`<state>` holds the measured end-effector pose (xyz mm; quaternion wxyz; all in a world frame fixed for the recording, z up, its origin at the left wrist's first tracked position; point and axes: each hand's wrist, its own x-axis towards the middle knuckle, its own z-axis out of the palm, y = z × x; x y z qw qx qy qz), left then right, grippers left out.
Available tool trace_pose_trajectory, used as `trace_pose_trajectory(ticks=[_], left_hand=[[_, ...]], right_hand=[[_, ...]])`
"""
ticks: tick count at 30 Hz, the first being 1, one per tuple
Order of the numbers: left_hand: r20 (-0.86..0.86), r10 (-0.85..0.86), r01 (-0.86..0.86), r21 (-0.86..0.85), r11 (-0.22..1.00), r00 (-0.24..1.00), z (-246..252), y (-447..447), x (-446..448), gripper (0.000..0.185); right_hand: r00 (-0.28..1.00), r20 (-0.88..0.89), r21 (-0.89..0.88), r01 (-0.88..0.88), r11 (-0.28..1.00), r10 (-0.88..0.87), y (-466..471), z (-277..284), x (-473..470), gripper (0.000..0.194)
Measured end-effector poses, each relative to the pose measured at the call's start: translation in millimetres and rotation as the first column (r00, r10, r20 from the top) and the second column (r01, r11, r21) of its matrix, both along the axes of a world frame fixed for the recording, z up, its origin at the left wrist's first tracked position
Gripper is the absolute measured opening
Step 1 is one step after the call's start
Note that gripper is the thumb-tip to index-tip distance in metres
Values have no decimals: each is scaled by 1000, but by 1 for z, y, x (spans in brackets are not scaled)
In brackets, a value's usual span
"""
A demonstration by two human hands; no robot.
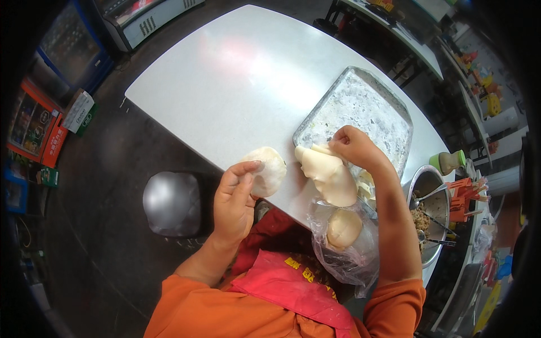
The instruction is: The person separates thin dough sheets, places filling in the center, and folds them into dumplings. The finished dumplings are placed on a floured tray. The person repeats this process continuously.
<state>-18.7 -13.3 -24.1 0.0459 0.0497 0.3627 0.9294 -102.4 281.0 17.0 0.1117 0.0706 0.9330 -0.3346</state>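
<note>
My left hand (236,196) holds a round, flat dough wrapper (268,171) upright between thumb and fingers, just over the table's near edge. The fingers of my right hand (346,145) pinch the upper edge of a stack of pale dough wrappers (331,175), which droops over the near corner of a flour-dusted metal tray (359,107). Below the stack, a clear plastic bag (359,257) hangs at the table edge with a rounded, pale dough-like piece (344,228) in it. More pale pieces (365,186) lie partly hidden behind my right forearm.
Right of my forearm, a metal bowl (443,207) holds a minced filling (420,222) and several utensils. A green-lidded jar (448,162) and an orange basket (458,194) stand beyond it. The white table (203,84) extends ahead; a dark stool (171,205) stands left.
</note>
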Motion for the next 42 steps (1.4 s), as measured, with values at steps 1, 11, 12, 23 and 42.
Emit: trace_pose_trajectory(ticks=[1, 11, 12, 23, 42], left_hand=[[1, -1, 1, 4, 1000, 1000, 0, 0, 0, 27], [-3, -50, 50, 40, 998, 999, 2, 2, 1, 26], [3, -48, 48, 32, 998, 999, 1, 1, 1, 27], [131, -138, 118, 147, 982, 982, 25, 4, 1, 65], [-86, -465, 471, 85, 878, 881, 51, 39, 42, 62]], right_hand=[[998, 63, -15, -18, 1000, 19, -1, 2, -1, 35], [1000, -20, -39, 14, 999, -15, -9, 19, 6, 23], [998, -52, -44, 24, 999, -26, -11, 23, 7, 20], [760, -452, 343, -336, 877, 468, -50, 52, 95, 30], [745, -667, -110, -105, 988, 5, -102, 62, 155, 13]])
